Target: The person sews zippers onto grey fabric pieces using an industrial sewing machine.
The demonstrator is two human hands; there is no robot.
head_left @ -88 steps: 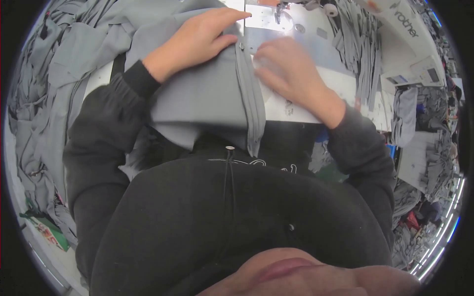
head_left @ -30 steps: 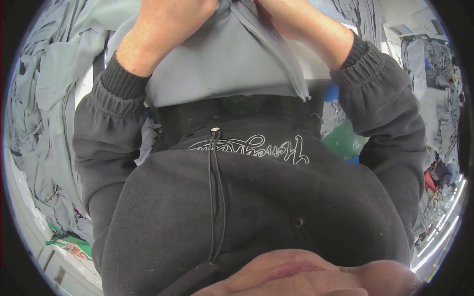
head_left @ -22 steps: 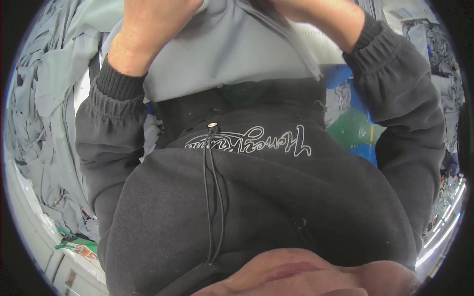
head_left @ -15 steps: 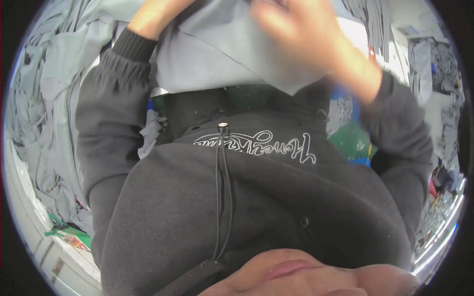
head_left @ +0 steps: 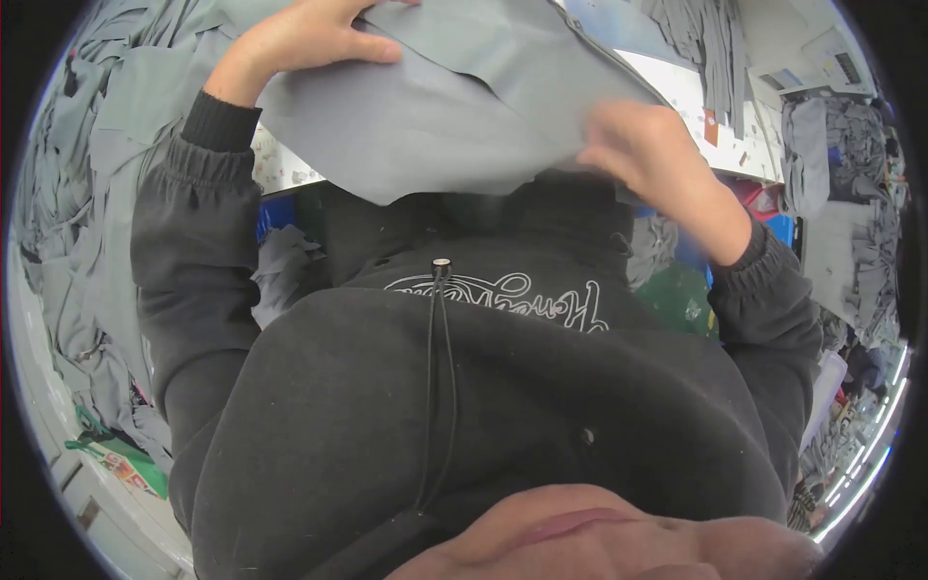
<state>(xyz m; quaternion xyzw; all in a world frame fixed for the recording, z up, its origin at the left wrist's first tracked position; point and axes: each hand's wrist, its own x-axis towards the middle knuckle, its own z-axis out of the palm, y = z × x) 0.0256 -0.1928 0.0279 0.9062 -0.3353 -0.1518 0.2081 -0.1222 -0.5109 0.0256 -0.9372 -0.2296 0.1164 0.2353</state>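
Observation:
A smooth grey fabric piece (head_left: 416,130) lies across the work surface in front of me, its near edge hanging toward my lap. A second grey layer (head_left: 483,43) overlaps it, with a seam-like edge running diagonally between them. My left hand (head_left: 314,37) rests on the fabric at the upper left, thumb stretched out and apart from the fingers, which are partly cut off by the frame. At the fabric's right edge, my right hand (head_left: 643,140) has its fingers curled together on the cloth, slightly smeared by motion.
Heaps of grey cloth (head_left: 126,126) fill the left side. More grey strips (head_left: 706,48) hang at the upper right of the white table (head_left: 739,145). A green bag (head_left: 135,464) is at the lower left. Further grey piles (head_left: 851,145) stand on the far right.
My left hand has moved left and down onto the fabric. My right hand has come down and to the right, to the cloth's edge. The fabric has shifted and its near edge looks different.

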